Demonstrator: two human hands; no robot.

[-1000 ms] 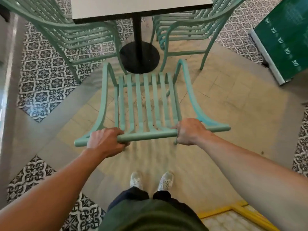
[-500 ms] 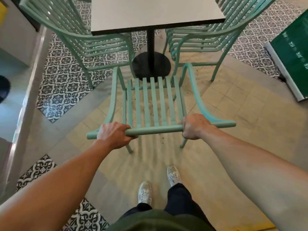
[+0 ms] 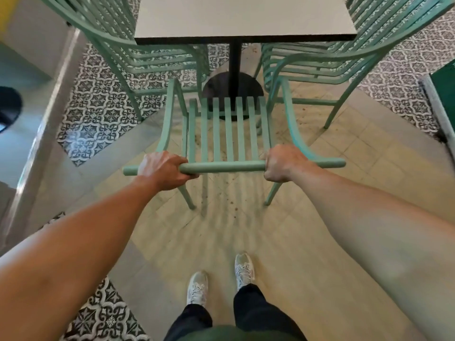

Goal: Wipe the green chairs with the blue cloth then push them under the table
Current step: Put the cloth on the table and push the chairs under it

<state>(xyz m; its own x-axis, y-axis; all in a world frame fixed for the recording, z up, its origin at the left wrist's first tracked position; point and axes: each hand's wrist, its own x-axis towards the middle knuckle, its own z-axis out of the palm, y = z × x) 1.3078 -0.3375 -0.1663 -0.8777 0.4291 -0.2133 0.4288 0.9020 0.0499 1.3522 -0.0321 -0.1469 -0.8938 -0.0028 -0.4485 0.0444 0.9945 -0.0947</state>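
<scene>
Hands: left hand (image 3: 164, 170), right hand (image 3: 283, 163) | gripping green chair (image 3: 222, 166) top rail

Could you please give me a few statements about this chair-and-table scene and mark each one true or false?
1. Both hands grip the top rail of the green chair. True: the left hand and right hand are closed around it.
2. The blue cloth lies on the chair's seat. False: no cloth is in view.
3. The table stands on four legs. False: it has one black pedestal on a round base.
4. Other green chairs stand at the table's left and right. True.
5. The person is barefoot. False: they wear pale sneakers.
</scene>
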